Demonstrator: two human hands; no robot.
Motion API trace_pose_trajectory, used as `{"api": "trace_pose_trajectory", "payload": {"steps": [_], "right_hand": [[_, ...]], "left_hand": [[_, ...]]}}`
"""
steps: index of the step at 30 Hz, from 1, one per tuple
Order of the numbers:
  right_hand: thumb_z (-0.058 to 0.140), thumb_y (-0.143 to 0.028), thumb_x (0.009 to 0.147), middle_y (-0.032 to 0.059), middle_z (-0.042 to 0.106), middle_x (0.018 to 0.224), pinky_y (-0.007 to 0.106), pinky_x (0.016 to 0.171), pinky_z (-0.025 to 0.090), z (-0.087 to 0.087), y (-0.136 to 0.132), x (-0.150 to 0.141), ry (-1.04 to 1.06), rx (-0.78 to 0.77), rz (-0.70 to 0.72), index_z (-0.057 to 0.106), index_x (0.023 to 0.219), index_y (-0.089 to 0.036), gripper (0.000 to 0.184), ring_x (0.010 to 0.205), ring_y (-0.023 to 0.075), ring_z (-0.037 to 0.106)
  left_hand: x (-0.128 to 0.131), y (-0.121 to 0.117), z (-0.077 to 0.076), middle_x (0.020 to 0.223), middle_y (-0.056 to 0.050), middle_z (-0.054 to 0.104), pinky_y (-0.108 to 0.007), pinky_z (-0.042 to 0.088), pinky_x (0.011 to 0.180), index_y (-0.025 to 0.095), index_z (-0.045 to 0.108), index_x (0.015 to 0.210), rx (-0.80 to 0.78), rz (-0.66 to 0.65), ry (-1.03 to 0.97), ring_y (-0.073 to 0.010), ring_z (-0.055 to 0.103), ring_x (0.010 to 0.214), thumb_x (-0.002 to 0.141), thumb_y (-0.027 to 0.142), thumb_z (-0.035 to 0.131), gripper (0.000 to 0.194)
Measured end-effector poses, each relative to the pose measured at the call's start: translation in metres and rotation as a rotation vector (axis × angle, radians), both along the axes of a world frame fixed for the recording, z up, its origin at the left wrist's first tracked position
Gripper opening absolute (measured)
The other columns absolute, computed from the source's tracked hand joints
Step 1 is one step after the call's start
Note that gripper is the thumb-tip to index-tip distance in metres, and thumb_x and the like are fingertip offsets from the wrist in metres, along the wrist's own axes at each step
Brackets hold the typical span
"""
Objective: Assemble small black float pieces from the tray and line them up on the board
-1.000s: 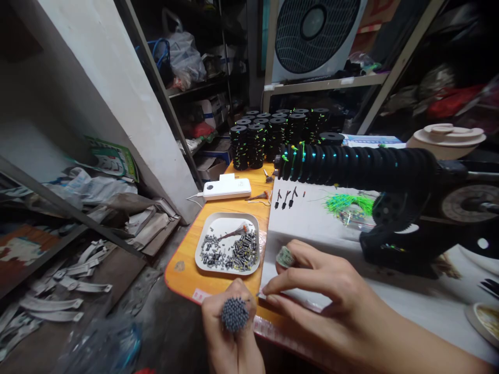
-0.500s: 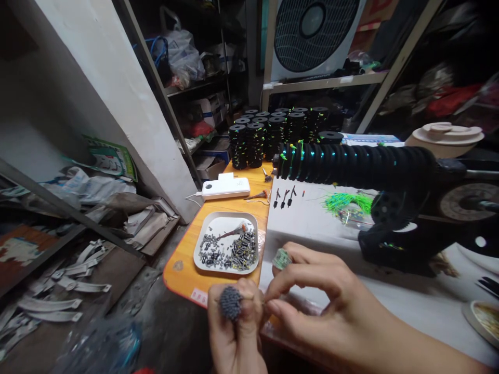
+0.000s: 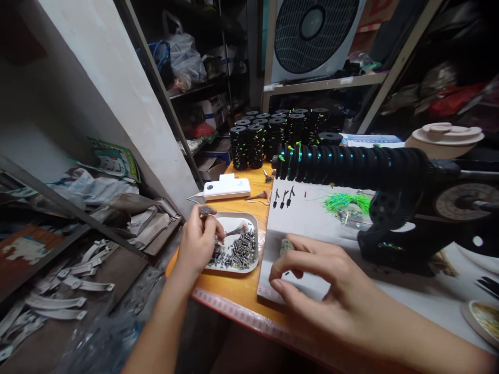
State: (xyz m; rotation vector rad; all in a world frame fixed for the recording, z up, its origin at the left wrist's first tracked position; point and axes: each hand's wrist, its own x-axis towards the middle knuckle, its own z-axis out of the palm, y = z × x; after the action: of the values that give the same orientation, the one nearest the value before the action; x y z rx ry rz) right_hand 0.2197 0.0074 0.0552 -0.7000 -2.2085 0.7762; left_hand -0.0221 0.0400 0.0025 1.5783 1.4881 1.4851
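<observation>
My left hand [image 3: 199, 243] is closed on a bundle of thin grey rods [image 3: 205, 211] and hovers over the left edge of a white tray [image 3: 228, 217] filled with several small grey and black tubes. My right hand [image 3: 319, 283] rests on a white sheet [image 3: 312, 215], fingers curled, with a small green spool [image 3: 286, 246] tucked under the thumb. A tiny dark piece lies on the sheet just below the fingertips.
A long row of black spools [image 3: 351, 167] sits on a black winding machine [image 3: 393, 234] at the right. Stacks of black spools [image 3: 273, 132] stand behind, with a white power bank [image 3: 227, 189] on the orange table [image 3: 230, 291]. Cluttered shelves lie left.
My left hand moved up and forward from the table's near edge to the tray, still holding the rod bundle. My right hand came apart from it and lowered onto the white sheet.
</observation>
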Motion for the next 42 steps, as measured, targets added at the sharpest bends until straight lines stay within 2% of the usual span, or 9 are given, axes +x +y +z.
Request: {"api": "trace_pose_trajectory", "payload": {"steps": [2, 5, 10, 16, 19, 23, 29, 36, 42], "right_hand": [[0.061, -0.007, 0.085, -0.0029, 0.052, 0.071, 0.019, 0.059, 0.036, -0.001, 0.002, 0.0, 0.0, 0.003, -0.012, 0.068, 0.08, -0.02, 0.016, 0.065, 0.0089, 0.05], [0.063, -0.01, 0.086, -0.0037, 0.05, 0.065, 0.021, 0.056, 0.034, -0.002, 0.005, 0.001, 0.016, 0.015, -0.036, 0.07, 0.079, -0.02, 0.015, 0.062, 0.009, 0.048], [0.061, -0.014, 0.089, -0.0025, 0.054, 0.066, 0.022, 0.058, 0.036, -0.002, 0.008, 0.002, 0.036, 0.007, -0.1, 0.07, 0.08, -0.019, 0.013, 0.063, 0.0098, 0.052], [0.062, -0.016, 0.091, -0.0022, 0.057, 0.067, 0.022, 0.059, 0.038, -0.003, 0.01, 0.004, 0.04, -0.021, -0.111, 0.07, 0.081, -0.019, 0.013, 0.064, 0.0102, 0.052], [0.059, -0.016, 0.093, -0.002, 0.058, 0.068, 0.022, 0.057, 0.037, -0.006, 0.012, 0.003, 0.059, -0.041, -0.103, 0.07, 0.083, -0.019, 0.014, 0.062, 0.01, 0.051], [0.06, -0.019, 0.094, -0.0007, 0.057, 0.069, 0.023, 0.056, 0.036, -0.013, 0.015, 0.0, 0.06, -0.051, -0.14, 0.072, 0.086, -0.019, 0.014, 0.063, 0.0112, 0.051], [0.068, -0.02, 0.089, -0.004, 0.042, 0.06, 0.024, 0.055, 0.036, -0.015, 0.011, -0.001, 0.121, 0.0, -0.208, 0.079, 0.086, -0.021, 0.011, 0.056, 0.0113, 0.043], [0.068, -0.015, 0.086, -0.0035, 0.044, 0.06, 0.022, 0.051, 0.033, -0.014, 0.009, -0.004, 0.131, 0.034, -0.18, 0.077, 0.082, -0.018, 0.011, 0.057, 0.011, 0.043], [0.068, -0.011, 0.082, -0.003, 0.048, 0.064, 0.021, 0.054, 0.037, -0.013, 0.007, -0.003, 0.111, 0.052, -0.138, 0.069, 0.078, -0.017, 0.007, 0.06, 0.0106, 0.046]], "left_hand": [[-0.008, 0.008, 0.005, 0.088, -0.006, 0.071, -0.038, 0.049, 0.084, 0.022, 0.055, 0.086, 0.014, 0.0, 0.153, -0.0217, 0.066, 0.088, 0.087, 0.008, 0.046, 0.017], [-0.01, 0.016, 0.016, 0.12, -0.011, 0.064, -0.041, 0.037, 0.103, 0.02, 0.056, 0.074, 0.057, -0.032, 0.341, -0.0248, 0.056, 0.116, 0.078, 0.0, 0.047, 0.023], [-0.002, 0.023, 0.014, 0.08, -0.004, 0.063, -0.04, 0.046, 0.086, 0.02, 0.057, 0.072, -0.057, -0.119, 0.54, -0.0234, 0.061, 0.085, 0.073, -0.006, 0.046, 0.028], [0.008, 0.027, 0.003, 0.084, -0.002, 0.061, -0.043, 0.047, 0.085, 0.016, 0.062, 0.074, -0.202, -0.111, 0.566, -0.0221, 0.059, 0.085, 0.078, 0.014, 0.071, 0.01], [0.013, 0.018, 0.011, 0.081, -0.006, 0.062, -0.044, 0.044, 0.088, 0.018, 0.063, 0.072, -0.192, -0.067, 0.462, -0.0256, 0.06, 0.087, 0.079, 0.008, 0.064, 0.013], [0.033, -0.018, 0.018, 0.087, -0.004, 0.069, -0.035, 0.048, 0.08, 0.022, 0.06, 0.086, -0.179, -0.033, 0.2, -0.0228, 0.065, 0.086, 0.09, 0.024, 0.057, 0.005], [0.069, -0.068, 0.004, 0.079, 0.001, 0.065, -0.024, 0.046, 0.062, 0.022, 0.057, 0.086, -0.203, -0.046, -0.247, -0.0156, 0.06, 0.07, 0.091, 0.038, 0.063, 0.017], [0.087, -0.08, -0.004, 0.084, 0.002, 0.066, -0.02, 0.047, 0.08, 0.024, 0.062, 0.081, -0.027, 0.035, -0.275, -0.013, 0.062, 0.084, 0.088, 0.019, 0.066, 0.009], [0.101, -0.089, -0.009, 0.08, 0.0, 0.067, -0.018, 0.047, 0.062, 0.021, 0.068, 0.089, -0.2, 0.07, -0.671, -0.0115, 0.06, 0.069, 0.081, 0.039, 0.077, 0.021]]}}
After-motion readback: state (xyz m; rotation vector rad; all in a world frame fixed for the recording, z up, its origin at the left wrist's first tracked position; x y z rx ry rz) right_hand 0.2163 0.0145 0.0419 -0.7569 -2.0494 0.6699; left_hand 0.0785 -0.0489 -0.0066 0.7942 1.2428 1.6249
